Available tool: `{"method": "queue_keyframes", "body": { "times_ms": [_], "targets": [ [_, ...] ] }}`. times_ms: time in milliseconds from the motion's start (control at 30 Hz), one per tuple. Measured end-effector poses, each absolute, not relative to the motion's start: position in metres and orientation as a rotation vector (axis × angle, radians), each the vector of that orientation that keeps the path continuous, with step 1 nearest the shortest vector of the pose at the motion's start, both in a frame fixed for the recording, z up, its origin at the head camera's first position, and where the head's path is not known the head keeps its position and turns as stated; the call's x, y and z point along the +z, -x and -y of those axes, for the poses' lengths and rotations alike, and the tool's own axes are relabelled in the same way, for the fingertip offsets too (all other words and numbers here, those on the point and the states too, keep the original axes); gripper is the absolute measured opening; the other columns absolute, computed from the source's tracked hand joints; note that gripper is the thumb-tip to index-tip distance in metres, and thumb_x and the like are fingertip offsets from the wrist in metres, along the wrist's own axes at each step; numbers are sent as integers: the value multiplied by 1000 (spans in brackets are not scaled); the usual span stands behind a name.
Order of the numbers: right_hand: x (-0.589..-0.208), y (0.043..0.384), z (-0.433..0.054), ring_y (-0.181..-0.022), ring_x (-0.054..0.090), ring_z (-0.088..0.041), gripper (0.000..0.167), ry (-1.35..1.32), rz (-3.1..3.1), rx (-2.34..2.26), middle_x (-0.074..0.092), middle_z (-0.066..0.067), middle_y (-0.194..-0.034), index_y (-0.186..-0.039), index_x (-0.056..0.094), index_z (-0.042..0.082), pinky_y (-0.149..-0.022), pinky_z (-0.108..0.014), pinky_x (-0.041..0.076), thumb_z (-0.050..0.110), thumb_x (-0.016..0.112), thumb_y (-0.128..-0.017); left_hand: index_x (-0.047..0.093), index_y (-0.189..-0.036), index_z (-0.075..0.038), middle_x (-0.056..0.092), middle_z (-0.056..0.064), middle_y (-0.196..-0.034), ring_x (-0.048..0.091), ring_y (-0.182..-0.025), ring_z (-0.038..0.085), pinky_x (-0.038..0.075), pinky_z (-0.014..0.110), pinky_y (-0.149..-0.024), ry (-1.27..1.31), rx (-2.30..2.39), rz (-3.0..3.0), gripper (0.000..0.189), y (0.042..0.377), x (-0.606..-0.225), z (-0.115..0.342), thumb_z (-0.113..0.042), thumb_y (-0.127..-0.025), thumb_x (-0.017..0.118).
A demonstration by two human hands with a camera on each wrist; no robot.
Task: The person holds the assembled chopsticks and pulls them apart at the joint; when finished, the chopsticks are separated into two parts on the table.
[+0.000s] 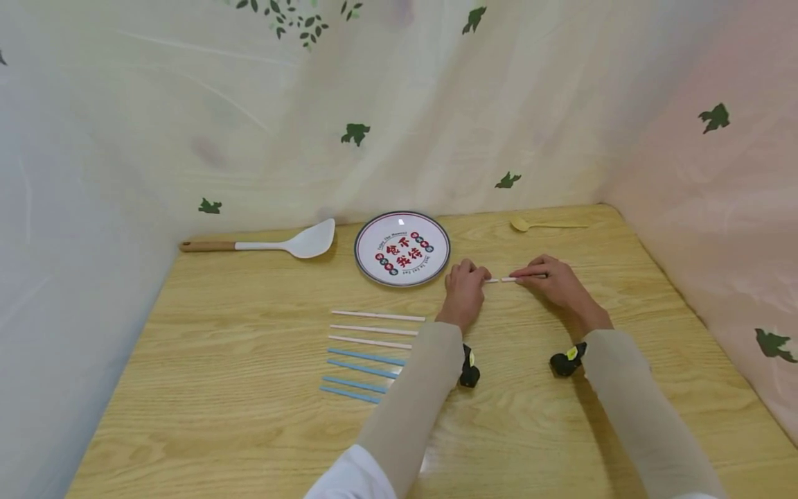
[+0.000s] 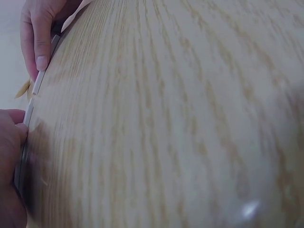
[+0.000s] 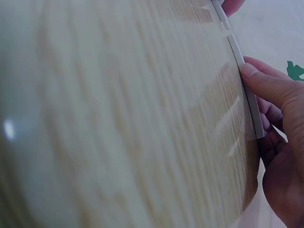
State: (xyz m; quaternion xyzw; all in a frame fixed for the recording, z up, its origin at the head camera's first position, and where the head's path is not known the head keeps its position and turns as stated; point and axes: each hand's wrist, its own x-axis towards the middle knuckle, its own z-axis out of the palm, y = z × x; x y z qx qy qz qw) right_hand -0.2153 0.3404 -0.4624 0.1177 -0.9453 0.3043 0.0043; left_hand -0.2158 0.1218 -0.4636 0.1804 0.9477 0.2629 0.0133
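Observation:
My left hand (image 1: 464,292) pinches a short, pale stick piece (image 2: 28,113), likely part of a chopstick, just above or on the table. Opposite it, my right hand (image 1: 559,285) holds a second pale stick piece (image 3: 244,78) between thumb and fingers. Both pieces lie nearly in one line, their near ends a small gap apart. In the left wrist view the right hand's thumb presses along its piece. To the left, several pale pink chopsticks (image 1: 374,329) lie in a row above several blue chopsticks (image 1: 355,384), whose right ends my left sleeve partly hides.
A round plate (image 1: 430,239) with red lettering stands at the back, left of my left hand. Further left lies a white spatula (image 1: 309,240) with a wooden handle. A yellow spoon (image 1: 520,224) lies behind my right hand. Patterned cloth (image 1: 424,159) borders the wooden table (image 1: 218,388).

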Motion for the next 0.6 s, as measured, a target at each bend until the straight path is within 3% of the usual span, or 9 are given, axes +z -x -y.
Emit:
{"method": "queue_keyframes", "body": {
  "times_ms": [167, 333, 600],
  "targets": [
    [-462, 216, -339, -90, 50, -23, 28, -354, 2991, 986, 58, -10, -99, -112, 72, 13, -77, -36, 38, 30, 62, -93, 63, -119, -26, 48, -5, -112, 42, -102, 14, 35, 29, -87, -545, 701, -2977, 25, 215, -460, -124, -17, -99, 51],
    [-456, 219, -340, -104, 53, -25, 37, -235, 3026, 1138, 60, -10, -116, -119, 67, 13, -89, -42, 41, 39, 57, -95, 59, -124, -28, 49, -6, -115, 44, -107, 14, 36, 31, -89, -596, 637, -3041, 26, 214, -449, -128, -27, -98, 53],
    [-425, 220, -341, -112, 51, -32, 42, -213, 2990, 1101, 57, -16, -127, -125, 62, 9, -93, -52, 42, 39, 51, -98, 63, -114, -23, 52, -3, -111, 47, -99, 14, 41, 28, -84, -780, 780, -3131, 27, 225, -396, -119, -39, -100, 45]
  ]
}}
